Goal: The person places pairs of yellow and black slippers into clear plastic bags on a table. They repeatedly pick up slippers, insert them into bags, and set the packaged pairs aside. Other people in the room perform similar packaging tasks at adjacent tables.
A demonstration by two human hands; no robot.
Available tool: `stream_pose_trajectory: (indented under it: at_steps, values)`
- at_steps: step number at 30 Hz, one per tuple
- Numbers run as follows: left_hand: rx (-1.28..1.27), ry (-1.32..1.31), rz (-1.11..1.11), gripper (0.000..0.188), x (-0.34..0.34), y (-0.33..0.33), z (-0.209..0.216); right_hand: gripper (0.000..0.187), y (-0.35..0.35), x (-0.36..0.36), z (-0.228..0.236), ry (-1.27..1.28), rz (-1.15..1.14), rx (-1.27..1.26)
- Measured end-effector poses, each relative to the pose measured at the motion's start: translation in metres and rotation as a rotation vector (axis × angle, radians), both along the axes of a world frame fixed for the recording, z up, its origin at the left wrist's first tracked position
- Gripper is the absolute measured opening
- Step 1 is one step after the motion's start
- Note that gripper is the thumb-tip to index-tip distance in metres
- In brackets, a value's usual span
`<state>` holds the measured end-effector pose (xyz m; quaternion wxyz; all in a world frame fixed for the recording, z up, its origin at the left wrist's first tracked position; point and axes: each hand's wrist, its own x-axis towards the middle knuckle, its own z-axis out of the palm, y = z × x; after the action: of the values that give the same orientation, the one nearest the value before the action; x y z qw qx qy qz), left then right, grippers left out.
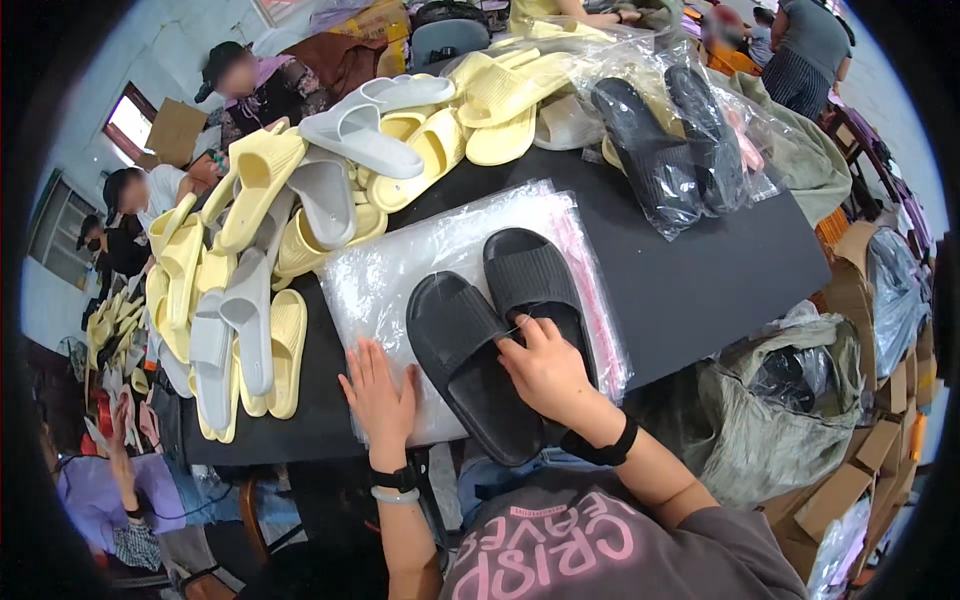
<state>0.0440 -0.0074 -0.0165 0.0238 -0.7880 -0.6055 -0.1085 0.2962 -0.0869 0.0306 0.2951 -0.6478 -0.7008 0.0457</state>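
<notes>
A pair of black slide slippers (450, 322) lies over a stack of clear plastic bags (385, 265) on the black table, toes pointing away from me. My right hand (550, 372) pinches the inner edges of both straps where the slippers meet, with a thin strand showing at the fingertips. My left hand (380, 395) rests flat on the near left corner of the bags, fingers stretched out, left of the slippers and apart from them. Farther back on the right, another black pair (650, 165) sits inside clear plastic.
Yellow slippers (262, 180) and grey slippers (247, 320) are heaped along the table's left and far sides. To the right of the black table (700, 275) stands a large green-grey sack (720, 440) holding dark bagged items, beside cardboard boxes (840, 495). Other people work at the left and far side.
</notes>
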Motion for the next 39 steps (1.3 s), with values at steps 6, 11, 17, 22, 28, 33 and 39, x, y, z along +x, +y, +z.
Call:
stream_pose_trajectory:
  at_steps: [6,11,17,22,28,33,39]
  values:
    - [0.048,-0.027,-0.015,0.070,-0.003,-0.003,0.010,0.045,-0.037,0.041,0.023,0.527,0.292,-0.048]
    - [-0.003,-0.456,-0.186,0.039,0.023,-0.036,0.085,0.048,-0.062,0.073,0.004,0.618,-0.088,0.107]
    - [-0.120,-0.493,-0.629,0.045,0.109,-0.059,0.099,0.058,-0.059,0.075,-0.037,0.933,-0.007,-0.097]
    - [0.029,-0.285,-0.564,0.046,0.132,-0.051,0.088,0.054,-0.059,0.082,-0.036,0.992,0.018,-0.158]
    - [0.115,-0.165,-0.502,0.051,0.130,-0.056,0.079,0.054,-0.061,0.090,-0.042,0.933,0.060,-0.138]
    - [0.069,-0.205,-0.412,0.050,0.124,-0.055,0.058,0.051,-0.062,0.085,-0.035,0.735,0.068,-0.157]
    - [0.077,-0.324,-0.357,0.042,0.073,-0.060,0.093,0.049,-0.064,0.080,-0.038,0.681,0.077,-0.172]
